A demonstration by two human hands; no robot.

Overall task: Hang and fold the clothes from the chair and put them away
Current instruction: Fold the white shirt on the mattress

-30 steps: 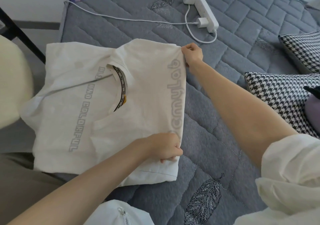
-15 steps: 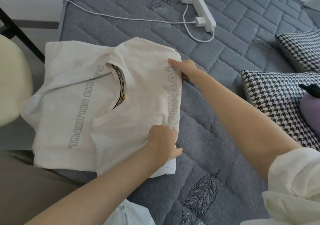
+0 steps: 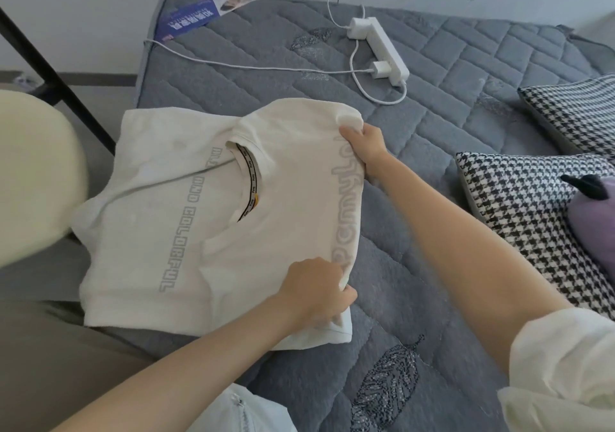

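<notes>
Both hands on the white shirt (image 3: pixel 186 232), half-folded on the mattress (image 3: pixel 432 248) by the chair (image 3: pixel 36 172). My left hand (image 3: pixel 316 293) pinches the fold's near end. My right hand (image 3: pixel 364 145), flat a moment ago, now grips the far end. I reckon the next fold is ready.

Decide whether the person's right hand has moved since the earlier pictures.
Yes: the right hand has slid slightly toward the person along the T-shirt's printed edge, further from the power strip.
</notes>
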